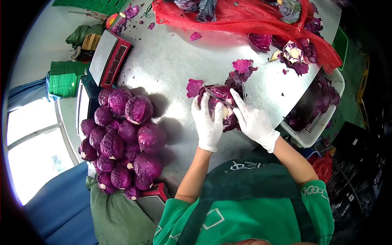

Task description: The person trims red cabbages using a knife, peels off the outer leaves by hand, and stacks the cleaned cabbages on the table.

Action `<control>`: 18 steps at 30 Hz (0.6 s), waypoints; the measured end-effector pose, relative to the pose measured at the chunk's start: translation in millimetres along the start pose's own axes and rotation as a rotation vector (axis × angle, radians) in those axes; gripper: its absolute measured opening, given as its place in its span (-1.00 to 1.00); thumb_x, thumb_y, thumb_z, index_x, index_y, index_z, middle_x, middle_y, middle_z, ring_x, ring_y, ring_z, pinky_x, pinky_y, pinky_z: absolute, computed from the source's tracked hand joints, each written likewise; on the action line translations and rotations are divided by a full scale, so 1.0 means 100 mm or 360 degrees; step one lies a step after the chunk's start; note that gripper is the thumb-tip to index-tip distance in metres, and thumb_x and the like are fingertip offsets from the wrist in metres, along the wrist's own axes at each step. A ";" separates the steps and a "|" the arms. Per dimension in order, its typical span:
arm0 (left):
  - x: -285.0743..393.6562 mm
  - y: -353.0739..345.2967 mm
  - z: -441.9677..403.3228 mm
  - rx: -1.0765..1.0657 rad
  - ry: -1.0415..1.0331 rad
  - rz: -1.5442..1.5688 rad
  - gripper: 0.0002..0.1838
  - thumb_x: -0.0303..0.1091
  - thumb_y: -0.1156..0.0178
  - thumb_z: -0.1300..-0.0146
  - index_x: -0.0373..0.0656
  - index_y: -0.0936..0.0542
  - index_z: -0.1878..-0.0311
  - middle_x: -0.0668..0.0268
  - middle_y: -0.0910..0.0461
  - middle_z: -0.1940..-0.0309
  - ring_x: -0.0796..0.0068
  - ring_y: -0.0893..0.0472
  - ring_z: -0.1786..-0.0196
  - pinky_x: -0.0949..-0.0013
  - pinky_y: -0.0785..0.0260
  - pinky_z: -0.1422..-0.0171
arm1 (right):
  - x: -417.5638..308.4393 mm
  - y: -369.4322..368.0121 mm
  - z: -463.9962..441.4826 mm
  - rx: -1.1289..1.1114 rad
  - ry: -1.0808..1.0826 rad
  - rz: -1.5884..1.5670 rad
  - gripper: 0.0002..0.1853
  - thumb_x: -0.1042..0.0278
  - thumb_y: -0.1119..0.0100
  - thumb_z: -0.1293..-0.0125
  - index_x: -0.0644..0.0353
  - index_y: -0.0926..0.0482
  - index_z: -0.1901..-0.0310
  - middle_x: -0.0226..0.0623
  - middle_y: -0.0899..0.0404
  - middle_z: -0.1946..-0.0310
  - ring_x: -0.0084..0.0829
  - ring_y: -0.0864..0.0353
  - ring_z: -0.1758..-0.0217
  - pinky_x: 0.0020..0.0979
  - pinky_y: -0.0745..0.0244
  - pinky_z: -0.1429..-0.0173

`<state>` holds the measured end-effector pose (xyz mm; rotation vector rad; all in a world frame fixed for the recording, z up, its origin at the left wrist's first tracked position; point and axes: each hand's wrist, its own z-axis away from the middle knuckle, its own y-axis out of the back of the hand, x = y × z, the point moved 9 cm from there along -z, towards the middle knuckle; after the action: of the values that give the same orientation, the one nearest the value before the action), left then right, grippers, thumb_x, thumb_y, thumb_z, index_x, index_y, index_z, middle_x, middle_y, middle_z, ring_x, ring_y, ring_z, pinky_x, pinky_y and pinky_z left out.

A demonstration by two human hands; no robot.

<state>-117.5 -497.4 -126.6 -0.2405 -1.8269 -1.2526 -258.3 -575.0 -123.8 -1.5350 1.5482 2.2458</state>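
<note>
A red cabbage (223, 116) with loosened outer leaves and a pale cut stem is held over the metal table in front of me. My left hand (207, 124), in a white glove, grips it from the left side. On its right side lies my right hand (254, 122), also gloved, its fingers pressed together against the leaves. Between the hands a thin dark curved edge crosses the cabbage; whether it is a blade or a leaf rim I cannot tell. Torn purple leaves (194, 87) lie just beyond it on the tabletop.
Several trimmed red cabbages (130, 134) are piled at the left, beside a red-framed scale (108, 59). A red mesh sack (245, 18) with cabbages lies across the far side. Right of the table edge stands a white basket (307, 139) of leaves.
</note>
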 end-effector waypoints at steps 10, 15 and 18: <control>0.03 0.04 0.07 0.0031 0.0120 0.0056 -0.42 -0.28 -0.20 -0.42 -0.22 -0.32 -0.44 -0.25 -0.17 -0.39 -0.20 -0.22 -0.44 -0.05 -0.06 -0.54 | 0.95 0.10 -0.53 0.0076 -0.0291 -0.0079 -0.49 0.05 0.14 -0.58 -0.15 -0.25 -0.50 0.13 -0.63 0.42 0.13 -0.64 0.40 0.04 -0.50 0.28; 0.04 0.11 0.16 0.0029 0.0026 -0.0173 -0.40 -0.35 -0.14 -0.45 -0.25 -0.24 -0.48 -0.32 -0.12 -0.39 -0.23 -0.16 -0.47 -0.09 -0.03 -0.55 | 0.08 0.16 0.02 0.0191 -0.0076 -0.0183 -0.38 0.19 0.02 -0.53 0.09 -0.12 -0.55 0.00 -0.58 0.56 0.00 -0.59 0.59 -0.09 -0.46 0.47; 0.08 0.14 0.11 -0.0021 0.0055 -0.0096 -0.28 -0.21 -0.26 -0.37 -0.23 -0.23 -0.50 -0.30 -0.16 -0.34 -0.22 -0.22 -0.38 -0.11 -0.06 -0.50 | -0.04 0.05 0.21 0.0217 0.0088 -0.0099 -0.37 0.19 -0.02 -0.51 0.17 -0.17 -0.53 -0.03 -0.59 0.58 -0.04 -0.60 0.60 -0.10 -0.47 0.47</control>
<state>-120.0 -484.0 -112.6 -0.1711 -1.8087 -1.3033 -273.4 -560.9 -117.1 -1.5971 1.6065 2.0361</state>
